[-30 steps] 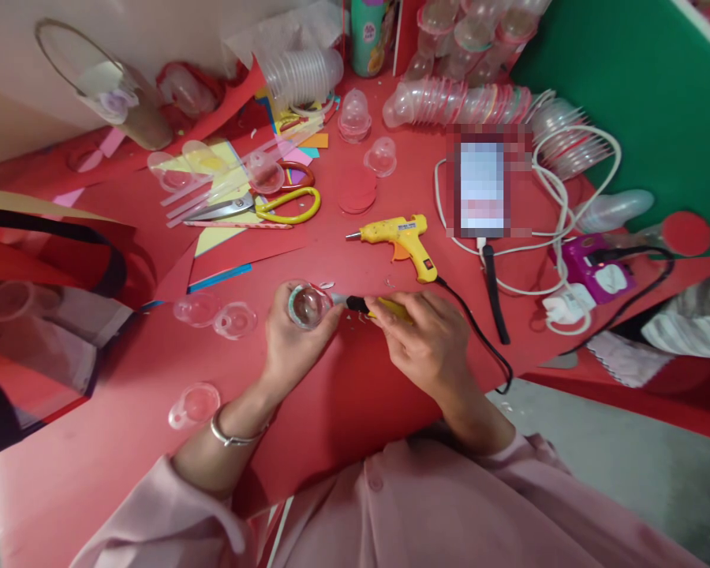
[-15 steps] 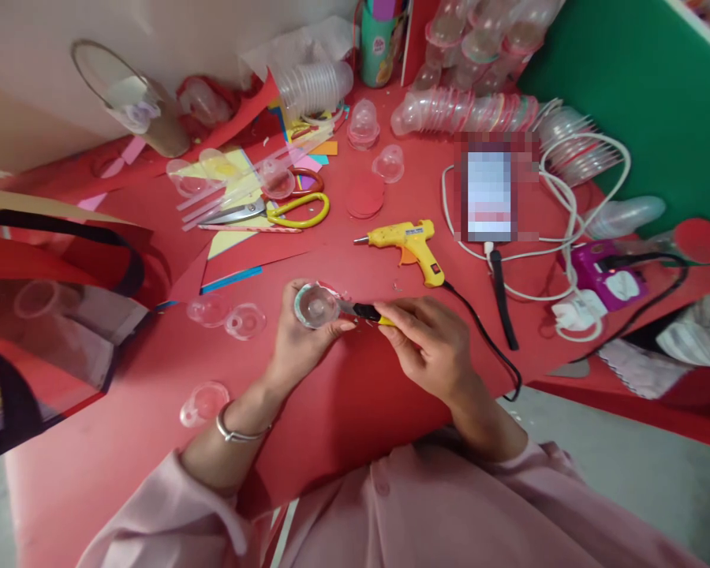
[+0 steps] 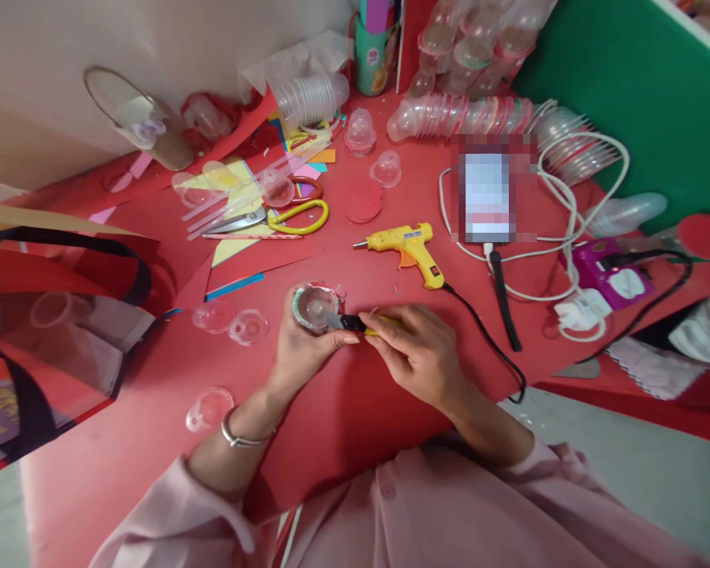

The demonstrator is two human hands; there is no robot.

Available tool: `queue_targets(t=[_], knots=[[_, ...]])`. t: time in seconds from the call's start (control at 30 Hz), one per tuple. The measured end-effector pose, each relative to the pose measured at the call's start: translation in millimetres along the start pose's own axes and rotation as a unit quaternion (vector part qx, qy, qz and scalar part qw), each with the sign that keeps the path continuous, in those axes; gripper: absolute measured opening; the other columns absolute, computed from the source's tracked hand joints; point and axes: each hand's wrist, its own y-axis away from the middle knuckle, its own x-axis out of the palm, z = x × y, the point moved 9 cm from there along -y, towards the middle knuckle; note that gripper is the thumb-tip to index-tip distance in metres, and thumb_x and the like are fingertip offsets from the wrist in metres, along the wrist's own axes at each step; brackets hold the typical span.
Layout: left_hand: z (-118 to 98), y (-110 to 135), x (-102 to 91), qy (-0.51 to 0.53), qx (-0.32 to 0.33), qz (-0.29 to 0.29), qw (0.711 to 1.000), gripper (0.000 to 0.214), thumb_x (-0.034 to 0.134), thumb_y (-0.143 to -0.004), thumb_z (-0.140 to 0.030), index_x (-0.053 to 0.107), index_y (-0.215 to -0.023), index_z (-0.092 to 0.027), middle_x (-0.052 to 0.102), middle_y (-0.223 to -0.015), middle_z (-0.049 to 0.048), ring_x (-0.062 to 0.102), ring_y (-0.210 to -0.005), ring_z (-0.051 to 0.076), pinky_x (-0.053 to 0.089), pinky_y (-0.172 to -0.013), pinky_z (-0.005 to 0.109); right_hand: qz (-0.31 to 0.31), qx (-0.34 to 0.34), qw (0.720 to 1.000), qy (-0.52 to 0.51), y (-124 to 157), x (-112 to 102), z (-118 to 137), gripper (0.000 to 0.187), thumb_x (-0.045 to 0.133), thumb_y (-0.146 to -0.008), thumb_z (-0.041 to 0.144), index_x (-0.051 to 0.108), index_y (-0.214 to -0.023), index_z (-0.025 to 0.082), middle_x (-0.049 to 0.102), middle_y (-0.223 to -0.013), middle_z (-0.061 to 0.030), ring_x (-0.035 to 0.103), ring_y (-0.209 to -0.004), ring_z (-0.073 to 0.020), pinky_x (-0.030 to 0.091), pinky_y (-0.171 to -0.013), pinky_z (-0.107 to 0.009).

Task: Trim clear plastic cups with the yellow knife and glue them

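Observation:
My left hand [image 3: 299, 347] is closed round a small clear plastic cup [image 3: 313, 306], held just above the red table [image 3: 360, 394] with its mouth facing up. My right hand [image 3: 417, 347] grips a yellow-handled craft knife [image 3: 355, 323]. The knife's blade lies across the rim of the cup. Both wrists come out of pink sleeves, and a silver bangle sits on my left wrist.
A yellow glue gun [image 3: 405, 243] with a black cord lies just beyond my hands. Yellow scissors [image 3: 272, 219], coloured paper, red paper discs [image 3: 364, 199], loose clear cups [image 3: 233, 323], stacked cups [image 3: 461, 114], a phone [image 3: 488, 189] and white cables crowd the table. A red bag [image 3: 41, 315] stands left.
The knife blade has moved left from beside the cup onto its rim, my right hand following. The view has shifted slightly; the table items lie unmoved.

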Motion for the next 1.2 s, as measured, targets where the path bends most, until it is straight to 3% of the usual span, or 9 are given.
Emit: queue_targets(t=[0.53, 1.03, 1.2], knots=[[-3.9, 1.1, -2.1, -0.018, 0.011, -0.019, 1.0, 0.084, 0.107, -0.049, -0.049, 0.06, -0.114, -0.024, 0.068, -0.095, -0.0015, 0.066, -0.079, 0.014, 0.055, -0.073, 0.026, -0.006, 0.008, 1.0, -0.012, 0.2, 2.0, 0.5, 0.032, 0.07, -0.099, 0.019, 0.074, -0.13, 0.024, 0.076, -0.102, -0.0059, 0.07, -0.09, -0.0188, 0.057, -0.082, -0.034], [-8.4, 2.0, -4.9, -0.043, 0.023, -0.031, 0.998, 0.076, 0.105, -0.052, -0.052, 0.061, -0.107, -0.022, 0.069, -0.096, -0.0001, 0.068, -0.081, 0.015, 0.056, -0.074, 0.027, -0.003, 0.014, 1.0, 0.008, 3.7, 5.5, 0.0, 0.036, 0.069, -0.1, 0.018, 0.072, -0.134, 0.029, 0.077, -0.106, -0.005, 0.071, -0.094, -0.0188, 0.057, -0.087, -0.035], [-5.0, 0.9, -3.2, -0.038, 0.0, -0.018, 0.999, 0.074, 0.104, -0.054, -0.051, 0.061, -0.106, -0.022, 0.07, -0.094, -0.0001, 0.066, -0.076, 0.014, 0.055, -0.071, 0.027, -0.001, 0.017, 1.0, 0.009, 5.9, 8.1, -2.4, 0.043, 0.07, -0.099, 0.017, 0.07, -0.139, 0.033, 0.078, -0.109, -0.0041, 0.072, -0.097, -0.0194, 0.057, -0.09, -0.036]])
